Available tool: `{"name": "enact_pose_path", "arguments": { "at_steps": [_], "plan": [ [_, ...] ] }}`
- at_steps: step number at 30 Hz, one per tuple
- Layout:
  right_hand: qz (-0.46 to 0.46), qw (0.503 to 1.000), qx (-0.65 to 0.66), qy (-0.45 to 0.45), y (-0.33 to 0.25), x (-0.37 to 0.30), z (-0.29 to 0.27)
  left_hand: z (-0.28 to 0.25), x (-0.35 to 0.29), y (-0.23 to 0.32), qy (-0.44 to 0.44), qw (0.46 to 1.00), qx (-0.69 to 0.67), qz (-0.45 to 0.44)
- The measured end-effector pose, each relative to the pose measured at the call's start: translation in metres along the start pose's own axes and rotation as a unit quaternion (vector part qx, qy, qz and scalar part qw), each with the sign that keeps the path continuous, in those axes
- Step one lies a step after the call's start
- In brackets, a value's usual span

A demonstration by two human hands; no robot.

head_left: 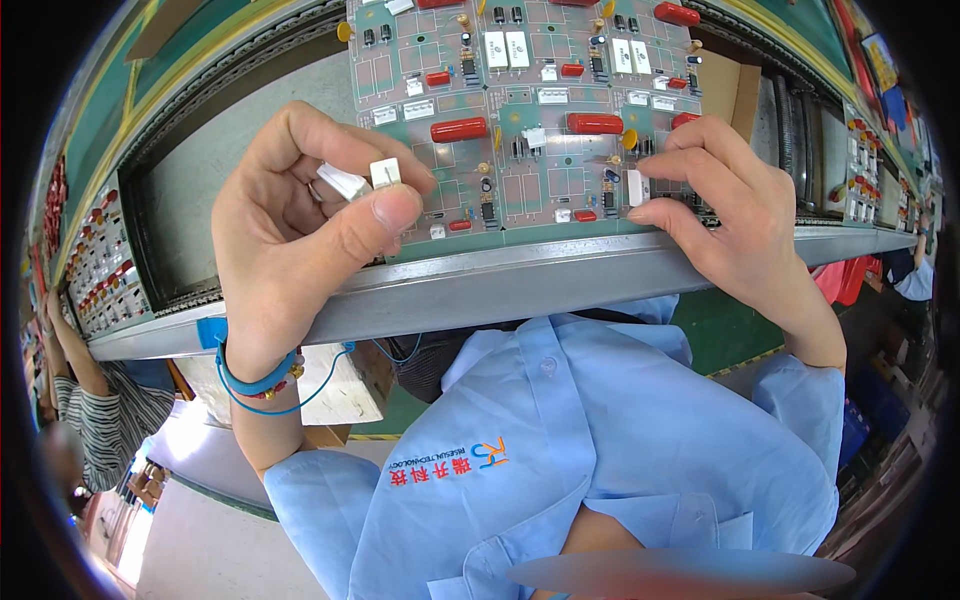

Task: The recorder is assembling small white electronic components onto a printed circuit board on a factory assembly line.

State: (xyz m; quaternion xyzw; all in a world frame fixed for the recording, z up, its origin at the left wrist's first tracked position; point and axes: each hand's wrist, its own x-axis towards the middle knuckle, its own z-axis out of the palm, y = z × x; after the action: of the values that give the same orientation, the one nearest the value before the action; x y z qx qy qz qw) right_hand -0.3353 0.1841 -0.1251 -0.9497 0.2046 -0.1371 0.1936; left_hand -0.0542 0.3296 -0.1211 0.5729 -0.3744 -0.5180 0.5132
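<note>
My left hand [290, 215] is closed round several white block-shaped components. One white block [385, 173] is pinched between thumb and forefinger, with a dark slot or lead on its face, and another white block [342, 183] lies further back in the fingers. At the right side of the green circuit board panel [520, 222], my right hand [735, 195] grips a white block [637, 188] between thumb and fingers, right over the board; whether it is seated cannot be seen. The panel carries red capacitors [595, 123], white connectors [552, 96] and pairs of white blocks [495, 50].
The panel rests on a conveyor with a metal front rail [520, 270] near my body. A cardboard box [728, 90] stands behind my right hand. More populated boards [105, 265] lie at the far left, where another person's arm [78, 345] reaches in. A blue wrist strap cord [300, 405] hangs from my left wrist.
</note>
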Motion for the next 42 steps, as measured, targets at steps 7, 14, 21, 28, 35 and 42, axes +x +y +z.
{"name": "enact_pose_path", "arguments": {
  "at_steps": [7, 14, 21, 28, 35, 42],
  "plan": [
    [0.006, 1.000, 0.003, 0.007, 0.001, -0.001, 0.002, 0.006, -0.001, 0.000, 0.033, 0.999, 0.031, 0.003],
    [-0.008, 1.000, -0.019, -0.007, -0.002, 0.002, 0.000, -0.001, -0.003, -0.004, -0.014, 1.000, -0.005, 0.018],
    [-0.002, 1.000, 0.009, -0.022, 0.001, 0.002, -0.003, 0.005, 0.000, 0.000, -0.051, 0.996, 0.069, -0.012],
    [-0.015, 0.999, 0.014, -0.026, 0.003, 0.001, -0.004, 0.027, 0.000, 0.001, 0.023, 1.000, 0.007, -0.005],
    [-0.050, 0.996, -0.002, -0.068, 0.005, 0.008, -0.011, 0.041, -0.002, 0.004, -0.021, 0.997, 0.049, -0.049],
    [-0.101, 0.991, -0.064, -0.064, 0.005, 0.007, -0.012, 0.059, 0.003, -0.001, -0.008, 0.863, 0.475, 0.173]
  ]
}}
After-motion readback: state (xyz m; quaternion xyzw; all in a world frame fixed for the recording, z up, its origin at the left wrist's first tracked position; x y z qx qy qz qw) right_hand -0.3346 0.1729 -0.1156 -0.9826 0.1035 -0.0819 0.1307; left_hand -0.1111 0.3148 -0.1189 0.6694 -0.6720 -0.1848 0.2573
